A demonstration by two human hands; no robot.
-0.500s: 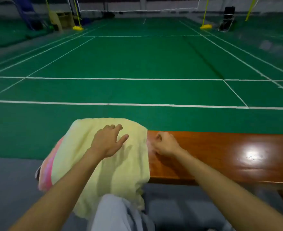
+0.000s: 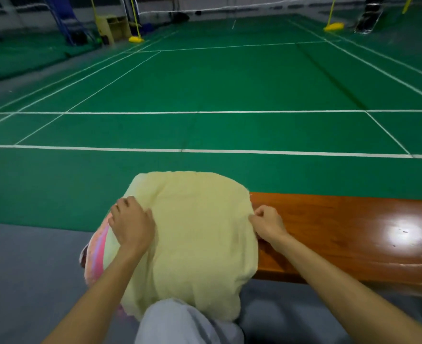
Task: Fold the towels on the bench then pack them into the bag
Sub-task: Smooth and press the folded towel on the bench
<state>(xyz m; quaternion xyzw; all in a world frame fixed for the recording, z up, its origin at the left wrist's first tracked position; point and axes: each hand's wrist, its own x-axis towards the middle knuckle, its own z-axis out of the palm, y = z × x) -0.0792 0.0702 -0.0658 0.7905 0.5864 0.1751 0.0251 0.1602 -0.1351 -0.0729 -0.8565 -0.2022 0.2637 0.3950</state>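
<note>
A pale yellow towel lies spread over the left end of the wooden bench and hangs down over its near edge. A pink striped towel shows under its left side. My left hand grips the yellow towel's left edge with curled fingers. My right hand pinches the towel's right edge where it meets the bare bench. No bag is in view.
My knee in grey trousers is below the towel. Green badminton court floor with white lines stretches beyond the bench. A light glare sits on the glossy bench top at right. Yellow net post bases stand far off.
My left hand has slid from the towel's middle to its left edge and curled onto it. My right hand stays at the right edge. The view has turned a little to the left.
</note>
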